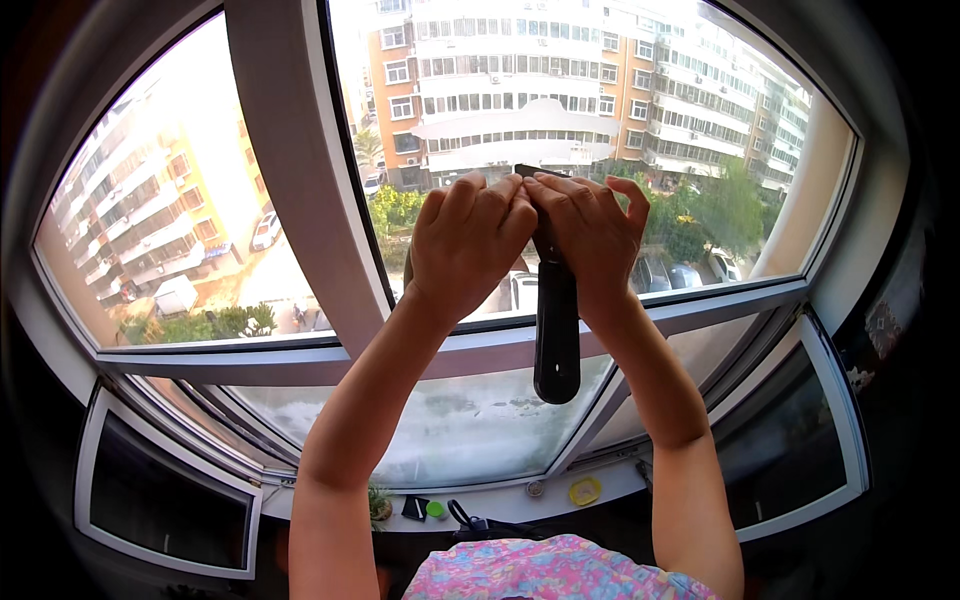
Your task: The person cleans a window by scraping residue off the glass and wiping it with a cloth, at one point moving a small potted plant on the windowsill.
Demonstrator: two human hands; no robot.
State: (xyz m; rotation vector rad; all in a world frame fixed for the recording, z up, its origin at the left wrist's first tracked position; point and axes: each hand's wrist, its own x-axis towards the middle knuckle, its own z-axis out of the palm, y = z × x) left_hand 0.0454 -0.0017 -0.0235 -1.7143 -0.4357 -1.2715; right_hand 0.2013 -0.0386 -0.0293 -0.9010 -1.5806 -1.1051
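Both arms reach up in front of a window pane [465, 82]. My left hand [472, 240] is bent with its fingertips together near the top of a dark flat blade; what lies beneath it is mostly hidden. My right hand [596, 232] rests over the same blade, fingers bent toward the left hand. The blade belongs to a scraper or knife with a black handle [557, 330], which hangs straight down between the wrists and has a small hole near its end. A whitish, irregular patch [517, 127] shows on the glass just above the fingertips.
A thick white window post [300, 165] stands left, and a crossbar [480, 356] runs below the hands. Two casements [172, 487] [795, 435] stand open inward. On the sill [622, 480] are a potted plant [380, 504], a green-lidded container [435, 510] and a yellow dish [585, 491].
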